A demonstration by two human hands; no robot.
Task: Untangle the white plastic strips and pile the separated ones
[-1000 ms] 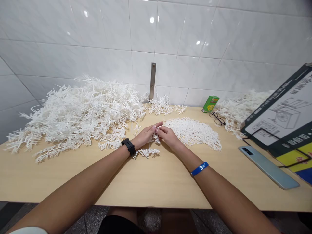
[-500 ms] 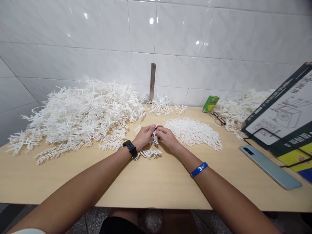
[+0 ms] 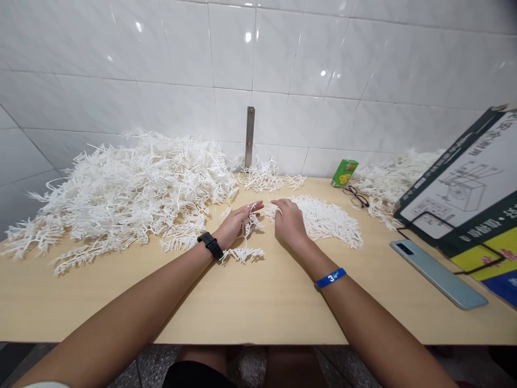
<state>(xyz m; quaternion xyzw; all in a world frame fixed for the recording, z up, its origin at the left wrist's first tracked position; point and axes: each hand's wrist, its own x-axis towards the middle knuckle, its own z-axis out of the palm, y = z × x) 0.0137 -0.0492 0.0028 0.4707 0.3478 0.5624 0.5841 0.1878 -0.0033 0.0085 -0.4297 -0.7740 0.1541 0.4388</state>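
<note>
My left hand point(image 3: 234, 222), with a black watch at the wrist, is closed on a white branching plastic sprig point(image 3: 251, 223) whose thin twigs stick out past the fingers. My right hand point(image 3: 291, 222), wearing a blue wristband, is a little apart from it, at the left edge of a flat heap of short white pieces point(image 3: 331, 218). Its fingers are curled, with white bits at the fingertips; whether they grip one of them is unclear. Below my left hand a loose white sprig point(image 3: 244, 254) lies on the table point(image 3: 242, 302).
A big pile of white sprigs point(image 3: 133, 188) covers the left; a smaller clump point(image 3: 262, 175) lies by a metal bracket point(image 3: 249, 137) at the tiled wall. On the right are a green box point(image 3: 344, 173), glasses point(image 3: 356, 197), more sprigs point(image 3: 393, 178), a phone point(image 3: 440, 275) and a large printed box point(image 3: 456, 194).
My hands have come apart. The right one has shifted right to the flat heap of short pieces, while the left keeps the sprig. The view has turned slightly.
</note>
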